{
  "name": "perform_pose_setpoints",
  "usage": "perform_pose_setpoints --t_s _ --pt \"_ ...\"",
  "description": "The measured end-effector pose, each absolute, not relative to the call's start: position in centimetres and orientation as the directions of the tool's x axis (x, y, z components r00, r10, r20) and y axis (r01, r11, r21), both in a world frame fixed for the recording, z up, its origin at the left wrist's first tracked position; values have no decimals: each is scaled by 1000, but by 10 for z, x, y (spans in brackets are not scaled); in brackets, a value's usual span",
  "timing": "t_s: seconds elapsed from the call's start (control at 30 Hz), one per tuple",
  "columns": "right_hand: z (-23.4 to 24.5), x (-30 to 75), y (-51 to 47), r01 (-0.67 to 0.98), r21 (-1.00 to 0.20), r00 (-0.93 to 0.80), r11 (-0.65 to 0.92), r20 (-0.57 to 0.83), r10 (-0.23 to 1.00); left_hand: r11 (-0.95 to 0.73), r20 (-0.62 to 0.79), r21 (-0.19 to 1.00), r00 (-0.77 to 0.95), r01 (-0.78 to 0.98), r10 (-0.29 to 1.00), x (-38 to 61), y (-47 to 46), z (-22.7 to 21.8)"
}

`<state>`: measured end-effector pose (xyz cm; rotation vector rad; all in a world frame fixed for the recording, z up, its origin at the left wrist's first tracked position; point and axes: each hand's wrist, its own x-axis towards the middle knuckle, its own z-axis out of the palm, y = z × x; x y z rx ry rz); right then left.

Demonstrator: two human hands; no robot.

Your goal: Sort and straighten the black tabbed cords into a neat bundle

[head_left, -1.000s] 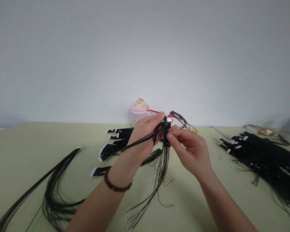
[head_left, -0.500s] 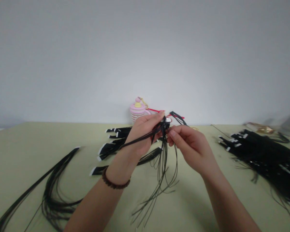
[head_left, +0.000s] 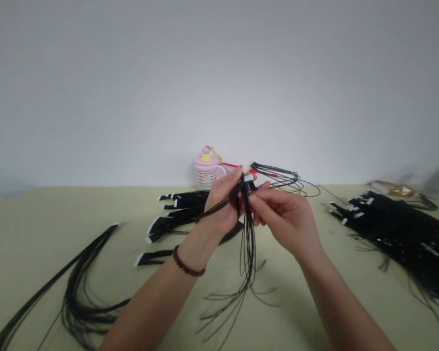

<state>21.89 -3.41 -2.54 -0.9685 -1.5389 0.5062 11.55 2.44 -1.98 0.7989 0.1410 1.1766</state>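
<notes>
A bundle of thin black wires (head_left: 247,234) with a white connector (head_left: 249,178) at its top is held up over the table. My left hand (head_left: 223,204) is closed around the upper part of the bundle, and some wires loop back over its palm. From the right, my right hand (head_left: 283,214) pinches the wires just below the connector. The loose wire ends hang down and fan out above the tabletop. Beyond my hands, another looped part of black wires (head_left: 278,171) sticks out to the right; its link to the held bundle is hidden.
Black cables with white ends (head_left: 163,226) lie behind my left forearm. A long cable bundle (head_left: 76,282) curves across the left of the table (head_left: 29,229). On the right is a large cable pile (head_left: 406,234). A pink-lidded cup (head_left: 206,168) stands by the wall.
My left hand has shifted slightly right and wrapped further round the wires. The hanging wires are drawn together more tightly, and the looped wires behind now spread further right.
</notes>
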Motion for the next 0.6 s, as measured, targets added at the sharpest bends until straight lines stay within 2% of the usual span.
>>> perform_pose_setpoints --t_s 0.13,0.23,0.37,0.43,0.53,0.6 --pt "-25 218 -37 345 -758 44 554 602 797 60 397 642 398 -764 827 113 24 -22" --pt "-24 217 -40 392 -693 34 605 668 744 -6 412 682 377 -731 830 108 22 -21" --pt "-20 214 -48 463 -626 29 627 718 696 -24 423 679 364 -734 830 104 17 -17" --pt "-18 212 -52 553 -542 14 633 765 643 -23 424 680 368 -732 828 104 15 -16" --pt "-16 212 -56 729 -335 -49 597 845 533 -28 425 693 378 -720 822 106 13 -17" --pt "-15 214 -57 799 -253 -81 545 853 515 -11 405 693 377 -721 833 108 13 -17"
